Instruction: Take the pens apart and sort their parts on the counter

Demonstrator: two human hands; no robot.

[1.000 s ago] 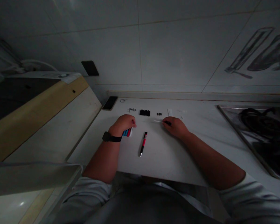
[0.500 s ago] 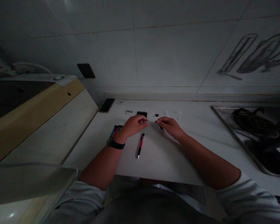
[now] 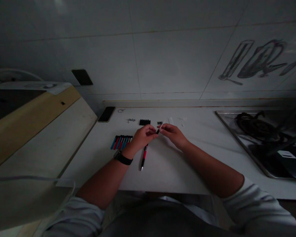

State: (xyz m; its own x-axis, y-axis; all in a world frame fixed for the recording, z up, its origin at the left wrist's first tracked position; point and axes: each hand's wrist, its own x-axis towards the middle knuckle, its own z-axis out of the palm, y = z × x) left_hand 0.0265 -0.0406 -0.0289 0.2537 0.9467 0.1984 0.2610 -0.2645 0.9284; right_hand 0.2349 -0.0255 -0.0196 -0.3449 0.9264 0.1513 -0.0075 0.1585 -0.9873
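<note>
My left hand, with a dark watch on its wrist, pinches a small black pen part. Close beside it my right hand is closed on a thin white stick that looks like a pen refill. The stick meets the black part or passes just by it; I cannot tell which. Below my left hand lies a red and black pen, its silver tip toward me. A row of red, blue and black pen barrels is left of that hand, partly covered by it.
Behind my hands lie a row of black parts, small metal pieces, small dark pieces and white strips. A phone sits at the back left. On the right is a gas stove; a white panel bounds the left.
My left hand has come over to my right and now grips the black part, which was by my right fingers. The view has shifted slightly, showing more of the barrel row.
</note>
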